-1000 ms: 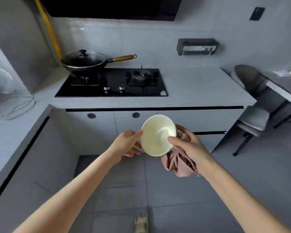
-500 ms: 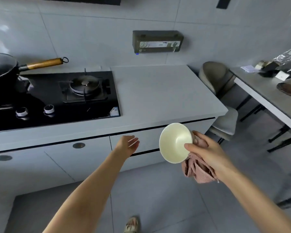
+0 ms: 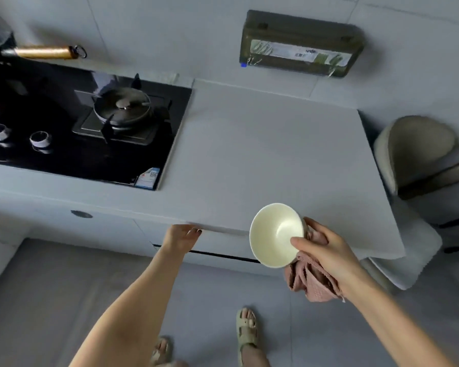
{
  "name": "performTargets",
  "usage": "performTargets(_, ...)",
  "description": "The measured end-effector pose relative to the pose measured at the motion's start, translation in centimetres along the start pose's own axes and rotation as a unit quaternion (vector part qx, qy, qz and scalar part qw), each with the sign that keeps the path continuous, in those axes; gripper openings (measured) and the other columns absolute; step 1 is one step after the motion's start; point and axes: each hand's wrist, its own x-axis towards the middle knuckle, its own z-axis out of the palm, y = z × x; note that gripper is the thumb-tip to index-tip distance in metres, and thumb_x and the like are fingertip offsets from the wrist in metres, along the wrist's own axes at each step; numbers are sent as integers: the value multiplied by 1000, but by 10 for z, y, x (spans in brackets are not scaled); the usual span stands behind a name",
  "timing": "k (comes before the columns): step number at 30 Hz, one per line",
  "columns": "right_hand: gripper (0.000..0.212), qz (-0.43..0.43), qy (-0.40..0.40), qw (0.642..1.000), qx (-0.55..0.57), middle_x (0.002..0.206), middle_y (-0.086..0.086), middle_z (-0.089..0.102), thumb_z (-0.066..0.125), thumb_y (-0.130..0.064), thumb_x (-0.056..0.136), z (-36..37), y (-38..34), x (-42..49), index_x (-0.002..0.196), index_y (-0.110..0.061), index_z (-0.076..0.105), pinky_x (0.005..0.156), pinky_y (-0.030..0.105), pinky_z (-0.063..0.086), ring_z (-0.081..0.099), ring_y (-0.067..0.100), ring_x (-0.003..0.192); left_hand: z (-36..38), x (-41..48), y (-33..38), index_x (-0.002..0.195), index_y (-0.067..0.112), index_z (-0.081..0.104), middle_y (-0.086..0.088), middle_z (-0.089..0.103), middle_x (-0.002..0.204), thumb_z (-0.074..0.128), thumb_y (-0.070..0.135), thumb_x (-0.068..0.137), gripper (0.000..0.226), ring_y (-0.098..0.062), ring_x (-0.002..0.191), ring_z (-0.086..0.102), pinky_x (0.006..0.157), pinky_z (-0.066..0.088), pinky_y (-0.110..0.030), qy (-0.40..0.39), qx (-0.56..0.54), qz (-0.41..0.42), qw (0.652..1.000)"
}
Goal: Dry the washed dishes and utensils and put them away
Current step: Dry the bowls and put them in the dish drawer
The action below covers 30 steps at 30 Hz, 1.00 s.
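Bowl (image 3: 276,234): cream and glazed, looks ceramic. I'd judge it stiff, light enough for one hand, brittle if it hits tile, slick if damp. It's in the air just in front of the desk edge, mouth tilted toward the camera. Right hand (image 3: 326,250) clamps it at the rim, thumb inside, fingers behind the wall. The rim pinch is fine for carrying; for set-down, support under the foot looks safer.

Cloth (image 3: 312,284): pink, soft, limp. It's bunched in the same hand behind the bowl and hangs below it. Adds friction, could snag.

Left hand (image 3: 182,235): fingertips tucked under the desk lip above the drawer front (image 3: 223,241). Gripping or only touching, cannot tell.

Room, big to small:
- floor (image 3: 64,287), grey tile
- desk (image 3: 263,154), matte grey, flat
- hob (image 3: 64,128), black, set in its left part
- chair (image 3: 414,152) at its right end
- wall box (image 3: 300,45)
- pan handle (image 3: 41,52), top left
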Motion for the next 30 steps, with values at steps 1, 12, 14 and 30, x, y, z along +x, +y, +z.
performTargets(1, 42, 0, -13, 1000, -13, 94, -11, 74, 74, -14, 77, -10, -1, 11, 114, -32, 64, 70, 25, 53, 70, 6, 81, 2, 2, -3, 72, -6, 65, -7, 65, 77, 44, -12, 91, 29, -17, 82, 64, 92, 45, -24, 7, -81, -41, 996)
performTargets(12, 64, -30, -83, 990, -105, 99, -23, 64, 78, -18, 75, -41, -2, 63, 131, -35, 52, 64, 10, 46, 64, -11, 79, 16, -16, -25, 119, 3, 47, -11, 55, 95, 48, 13, 98, 23, -25, 104, 57, 95, 46, -38, 114, -408, -151, 893)
performTargets(14, 68, -32, -96, 987, -126, 104, -23, 63, 78, -18, 74, -34, 3, 62, 134, -33, 51, 75, 18, 47, 63, -5, 90, 11, -28, -33, 117, 8, 43, -12, 56, 91, 45, 14, 100, 18, -25, 94, 62, 84, 51, -39, 120, -395, -148, 899)
performTargets(30, 78, -23, -112, 877, -467, 136, -4, 55, 65, -48, 79, 74, 104, 57, 147, -30, 31, 73, 27, 50, 59, 21, 111, -55, -140, -109, 85, 2, 60, -10, 66, 72, 55, 13, 95, 16, -16, 51, 67, 59, 60, -34, 204, -49, -226, 951)
